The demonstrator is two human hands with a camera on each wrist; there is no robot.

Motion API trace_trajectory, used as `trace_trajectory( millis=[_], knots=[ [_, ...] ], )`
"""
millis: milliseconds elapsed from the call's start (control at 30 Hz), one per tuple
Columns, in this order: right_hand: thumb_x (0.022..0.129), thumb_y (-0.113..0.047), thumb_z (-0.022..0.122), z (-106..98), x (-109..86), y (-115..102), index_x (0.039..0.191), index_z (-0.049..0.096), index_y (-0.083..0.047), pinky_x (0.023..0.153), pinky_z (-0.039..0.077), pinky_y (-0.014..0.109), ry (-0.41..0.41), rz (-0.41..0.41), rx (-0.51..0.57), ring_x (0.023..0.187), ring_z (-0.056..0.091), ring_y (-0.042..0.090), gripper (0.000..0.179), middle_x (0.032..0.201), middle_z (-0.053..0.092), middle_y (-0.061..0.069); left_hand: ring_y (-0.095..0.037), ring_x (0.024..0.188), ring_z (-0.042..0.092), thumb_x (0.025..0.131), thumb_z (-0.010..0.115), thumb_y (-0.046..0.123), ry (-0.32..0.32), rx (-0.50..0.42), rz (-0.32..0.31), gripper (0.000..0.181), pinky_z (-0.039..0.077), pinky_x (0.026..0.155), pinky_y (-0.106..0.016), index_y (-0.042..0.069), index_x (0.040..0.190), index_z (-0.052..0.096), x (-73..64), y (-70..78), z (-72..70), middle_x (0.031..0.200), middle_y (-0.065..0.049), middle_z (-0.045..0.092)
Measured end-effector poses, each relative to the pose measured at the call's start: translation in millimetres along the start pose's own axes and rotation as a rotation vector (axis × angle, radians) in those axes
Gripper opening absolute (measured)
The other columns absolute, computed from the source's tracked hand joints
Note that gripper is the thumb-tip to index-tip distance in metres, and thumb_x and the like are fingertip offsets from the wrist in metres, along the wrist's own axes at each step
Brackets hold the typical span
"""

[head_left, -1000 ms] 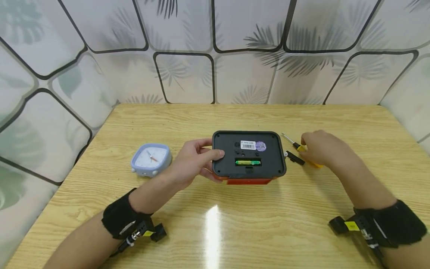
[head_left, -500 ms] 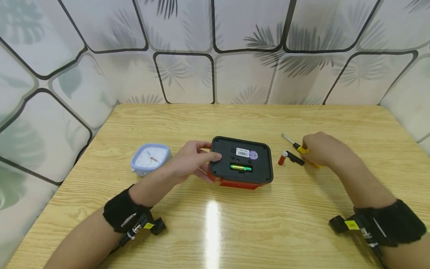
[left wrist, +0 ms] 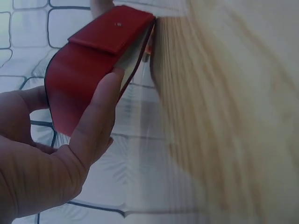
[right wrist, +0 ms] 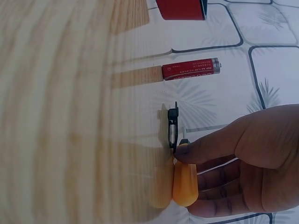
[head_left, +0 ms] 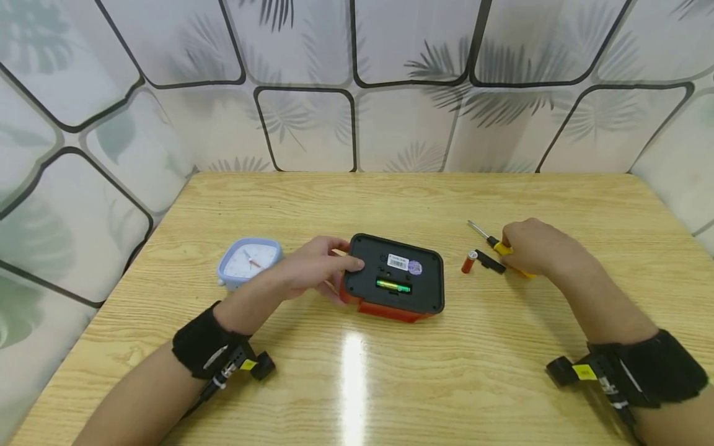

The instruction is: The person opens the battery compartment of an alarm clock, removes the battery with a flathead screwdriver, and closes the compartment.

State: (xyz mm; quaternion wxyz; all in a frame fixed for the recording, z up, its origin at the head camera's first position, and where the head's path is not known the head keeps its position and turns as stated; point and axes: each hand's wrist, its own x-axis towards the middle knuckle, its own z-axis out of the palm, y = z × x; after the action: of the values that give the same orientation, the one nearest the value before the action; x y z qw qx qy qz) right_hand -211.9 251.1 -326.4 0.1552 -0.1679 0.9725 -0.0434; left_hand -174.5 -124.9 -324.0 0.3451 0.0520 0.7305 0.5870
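My left hand holds the left side of a red box-shaped device, thumb on its black back panel and fingers beneath. The panel tilts upward, with a green battery in its uncovered compartment. At the right, my right hand pinches the yellow handle of a screwdriver, low at the table; its metal shaft points to the far left. Close by lies a small black plastic piece, shaped like a battery cover. A red battery stands upright just left of that piece.
A light-blue alarm clock stands to the left, close to my left forearm. The wooden table meets a patterned wall at its back edge. Both wrists wear black straps with small cameras.
My left hand has lowered the red device and shifted it left and nearer, revealing the red battery it partly covered. My right hand has barely moved at the screwdriver.
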Motion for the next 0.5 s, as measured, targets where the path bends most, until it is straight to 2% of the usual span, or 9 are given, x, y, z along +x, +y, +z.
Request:
trace_trajectory(
  millis=[200, 500],
  knots=[
    [0.09, -0.012, 0.068, 0.5, -0.7, 0.9, 0.089, 0.061, 0.002, 0.059, 0.042, 0.032, -0.004, -0.005, 0.021, 0.068, 0.05, 0.021, 0.015, 0.077, 0.056, 0.007, -0.026, 0.061, 0.072, 0.098, 0.058, 0.023, -0.049, 0.185, -0.049, 0.034, 0.063, 0.062, -0.046, -0.003, 0.121, 0.055, 0.1, -0.1, -4.9, 0.078, -0.012, 0.071],
    [0.089, -0.013, 0.069, 1.2, 0.6, 1.3, 0.091, 0.061, 0.002, 0.061, 0.043, 0.033, 0.001, -0.012, 0.015, 0.069, 0.051, 0.021, 0.017, 0.079, 0.057, 0.008, -0.025, 0.057, 0.071, 0.103, 0.051, 0.028, -0.053, 0.275, -0.063, 0.032, 0.062, 0.057, -0.043, -0.001, 0.116, 0.053, 2.7, -6.3, -6.6, 0.074, -0.017, 0.072]
  ],
)
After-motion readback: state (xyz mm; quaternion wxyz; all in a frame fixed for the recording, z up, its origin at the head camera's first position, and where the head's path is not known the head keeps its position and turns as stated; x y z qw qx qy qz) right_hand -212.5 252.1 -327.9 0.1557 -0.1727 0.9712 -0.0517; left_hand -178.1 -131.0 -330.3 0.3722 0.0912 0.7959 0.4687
